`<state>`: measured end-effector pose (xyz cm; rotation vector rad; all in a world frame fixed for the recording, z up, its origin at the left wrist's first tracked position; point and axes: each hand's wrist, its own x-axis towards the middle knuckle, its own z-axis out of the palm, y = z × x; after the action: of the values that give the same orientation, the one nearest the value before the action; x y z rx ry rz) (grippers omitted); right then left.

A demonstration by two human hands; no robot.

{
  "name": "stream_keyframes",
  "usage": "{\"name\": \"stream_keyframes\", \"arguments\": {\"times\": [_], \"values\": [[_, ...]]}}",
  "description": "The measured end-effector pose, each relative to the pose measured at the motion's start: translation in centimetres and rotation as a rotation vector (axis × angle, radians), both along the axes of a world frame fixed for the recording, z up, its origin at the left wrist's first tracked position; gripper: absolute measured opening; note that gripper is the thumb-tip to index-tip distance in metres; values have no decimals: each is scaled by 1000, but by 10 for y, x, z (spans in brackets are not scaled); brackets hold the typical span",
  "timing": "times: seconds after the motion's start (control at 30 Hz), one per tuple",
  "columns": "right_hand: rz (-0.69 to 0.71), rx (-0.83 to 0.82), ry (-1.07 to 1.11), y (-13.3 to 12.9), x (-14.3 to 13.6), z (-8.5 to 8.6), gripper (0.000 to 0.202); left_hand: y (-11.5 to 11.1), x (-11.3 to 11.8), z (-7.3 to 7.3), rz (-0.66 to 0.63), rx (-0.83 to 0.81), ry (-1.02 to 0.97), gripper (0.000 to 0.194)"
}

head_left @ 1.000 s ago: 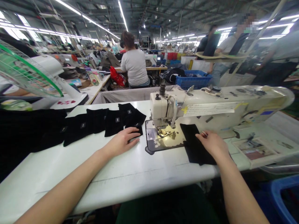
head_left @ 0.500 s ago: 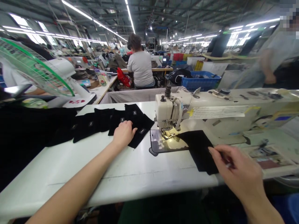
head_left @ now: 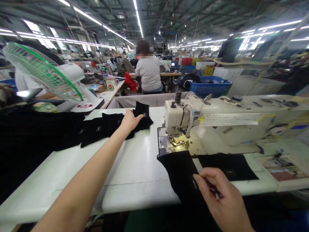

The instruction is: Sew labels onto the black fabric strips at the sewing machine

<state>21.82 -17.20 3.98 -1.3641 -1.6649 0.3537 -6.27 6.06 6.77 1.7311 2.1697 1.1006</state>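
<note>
My left hand (head_left: 129, 121) rests on a row of overlapping black fabric pieces (head_left: 93, 130) left of the sewing machine (head_left: 180, 119); its thumb is spread and the fingertips are partly hidden. Between thumb and fingers of my right hand (head_left: 220, 193) is the edge of a black fabric piece (head_left: 177, 170) with a small label. This piece spans the table edge in front of the needle plate and hangs toward me. Something small with a shiny tip sits inside my right palm; I cannot make out its kind. Another labelled black piece (head_left: 230, 166) lies flat behind that hand.
A green-rimmed fan (head_left: 43, 72) stands at the left, beyond a dark heap of cloth (head_left: 29, 138). At the right, a shallow tray (head_left: 283, 167) is set in the white tabletop (head_left: 135, 174). A blue basket (head_left: 210, 85) and a seated person (head_left: 149, 74) are behind the machine.
My right hand has brought the fabric piece left and toward me, off the needle plate. A second piece now shows at the right. My left hand and the nearest piece under it shifted away and left.
</note>
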Motion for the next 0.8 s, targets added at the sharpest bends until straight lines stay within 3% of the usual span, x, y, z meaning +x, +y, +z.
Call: {"name": "stream_keyframes", "arguments": {"times": [0.07,0.1,0.13,0.2,0.27,0.37,0.57,0.7,0.8], "values": [[17,-52,63,3,-7,-4,23,-18,13,4,-132,95,45,38],[32,-75,89,4,-10,-6,23,-32,21,6,-282,103,29,34],[47,-97,115,6,-12,-8,23,-48,30,7,-490,41,-50,30],[70,-145,173,9,-14,-13,24,-80,45,8,-958,-252,-249,34],[77,-208,228,10,-17,-18,24,-103,56,7,-1111,-445,-422,29],[87,-321,319,7,-23,-24,24,-112,61,3,-1044,-502,-547,19],[104,-615,464,-12,-28,-37,33,-83,46,-6,-903,-422,-546,19],[96,-684,418,-29,-30,-55,36,-71,45,-28,-908,-451,-395,15],[52,-573,374,-37,-36,-70,37,-70,54,-49,-877,-331,-91,15]]}}
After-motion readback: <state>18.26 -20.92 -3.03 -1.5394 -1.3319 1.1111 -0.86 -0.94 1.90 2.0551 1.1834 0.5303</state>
